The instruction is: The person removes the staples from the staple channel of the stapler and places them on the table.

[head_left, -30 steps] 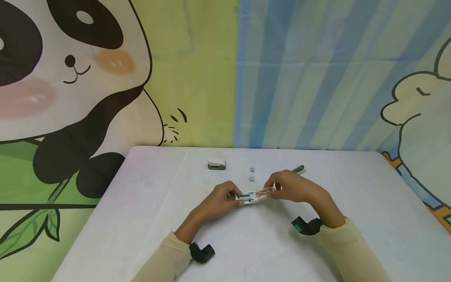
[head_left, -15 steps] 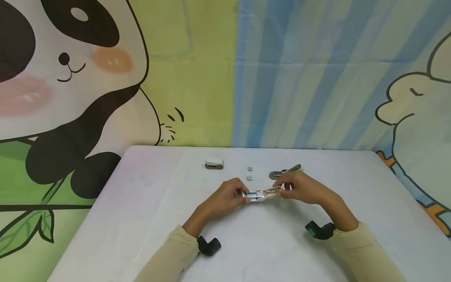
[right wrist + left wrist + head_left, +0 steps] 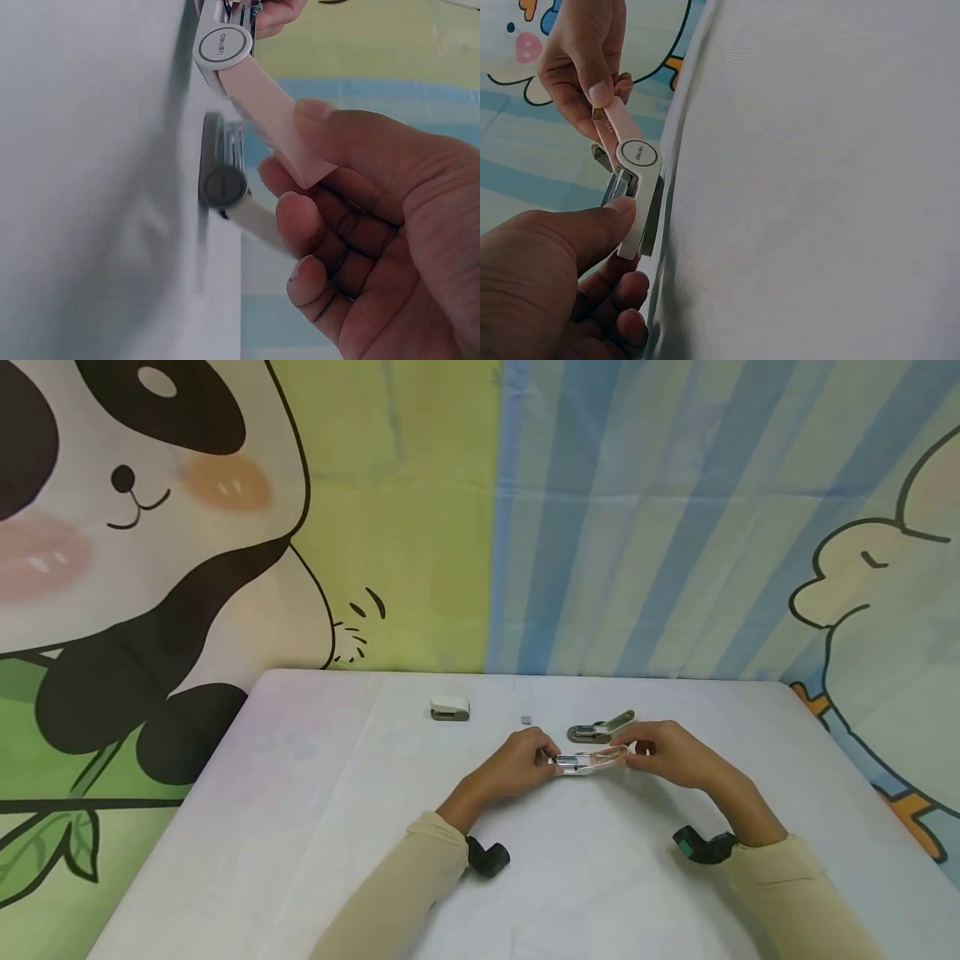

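A pink and white stapler (image 3: 588, 762), its top arm swung up from the base, is held between both hands above the table. My left hand (image 3: 517, 764) pinches the white base end; in the left wrist view the thumb (image 3: 619, 214) lies along the metal staple channel. At the other end, my right hand (image 3: 671, 756) pinches the tip of the pink arm (image 3: 262, 105) between thumb and fingers. Just behind, an olive-grey stapler (image 3: 588, 733) rests on the table, its arm raised too.
A third stapler (image 3: 450, 708), white over grey and folded closed, sits at the back left of the white table (image 3: 360, 827). One small grey block, like a staple strip (image 3: 526, 721), lies between the staplers. A cartoon-printed cloth wall (image 3: 420, 527) rises at the table's far edge.
Both hands have carried the pink and white stapler rightward and slightly farther back. More of the olive-grey stapler shows now, while the nearer small grey block is no longer visible by the left hand.
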Tool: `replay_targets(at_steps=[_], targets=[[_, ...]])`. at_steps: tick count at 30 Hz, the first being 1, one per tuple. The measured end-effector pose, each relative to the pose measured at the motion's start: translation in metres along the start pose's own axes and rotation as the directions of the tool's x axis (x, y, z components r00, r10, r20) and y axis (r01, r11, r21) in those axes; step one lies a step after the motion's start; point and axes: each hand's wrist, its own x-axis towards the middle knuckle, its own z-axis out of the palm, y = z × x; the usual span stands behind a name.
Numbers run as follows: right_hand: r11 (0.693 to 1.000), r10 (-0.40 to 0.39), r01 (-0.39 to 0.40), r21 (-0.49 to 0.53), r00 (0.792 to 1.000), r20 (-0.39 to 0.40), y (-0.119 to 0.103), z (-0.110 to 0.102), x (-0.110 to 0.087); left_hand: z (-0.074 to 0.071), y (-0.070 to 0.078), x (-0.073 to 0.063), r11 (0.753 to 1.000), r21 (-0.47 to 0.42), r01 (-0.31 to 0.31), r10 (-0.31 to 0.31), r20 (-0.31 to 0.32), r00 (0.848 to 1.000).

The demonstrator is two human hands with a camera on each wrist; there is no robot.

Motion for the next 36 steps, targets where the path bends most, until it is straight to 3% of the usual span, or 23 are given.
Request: replay_targets(at_steps=[5,10,17,25,36], targets=[[0.999,0.031,-0.030,0.018,0.999,-0.043,0.014,-0.004,-0.005,0.010,0.006,0.015,0.999,-0.013,0.033,-0.034,-0.021,0.999],[0.996,0.074,-0.072,0.045,0.996,-0.042,0.022,-0.006,-0.010,0.018,0.011,0.022,0.999,0.035,0.035,-0.034,-0.021,0.999],[0.994,0.097,-0.096,0.050,0.995,-0.011,0.027,-0.005,-0.010,0.021,0.015,0.022,0.990,0.141,-0.002,0.002,0.005,1.000],[0.994,0.093,-0.094,0.049,0.996,0.005,0.026,-0.006,-0.008,0.018,0.022,0.023,0.975,0.210,0.066,-0.079,0.052,0.996],[0.992,0.129,-0.129,0.018,0.991,-0.017,0.018,-0.009,-0.011,0.017,0.025,0.022,0.958,0.282,0.053,-0.076,0.071,0.995]])
